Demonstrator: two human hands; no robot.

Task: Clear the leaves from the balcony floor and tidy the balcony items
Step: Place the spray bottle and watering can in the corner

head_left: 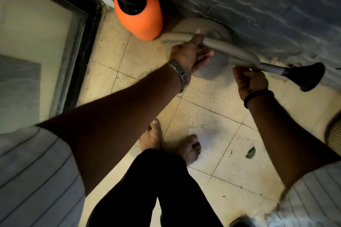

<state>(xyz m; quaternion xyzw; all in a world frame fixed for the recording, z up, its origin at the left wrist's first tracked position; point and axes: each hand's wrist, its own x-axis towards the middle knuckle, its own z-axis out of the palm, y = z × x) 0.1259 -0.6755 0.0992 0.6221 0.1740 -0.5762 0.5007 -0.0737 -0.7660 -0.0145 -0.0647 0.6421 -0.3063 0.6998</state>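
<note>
A grey watering can (pixel 208 27) sits low against the dark stone wall, its long spout ending in a black rose head (pixel 306 76) at the right. My left hand (pixel 191 55) grips the can's curved grey handle. My right hand (pixel 249 79) is curled under the spout near its base. An orange pressure sprayer (pixel 140 18) with a black top stands just left of the can. One green leaf (pixel 251 152) lies on the beige tiled floor (pixel 212 116) at the lower right, with small bits of debris scattered around it.
A dark-framed glass door (pixel 81 42) runs along the left side. The rough dark wall (pixel 258 5) closes off the top right. My bare feet (pixel 190 148) stand on the tiles below the can. A pale ribbed object (pixel 335 131) shows at the right edge.
</note>
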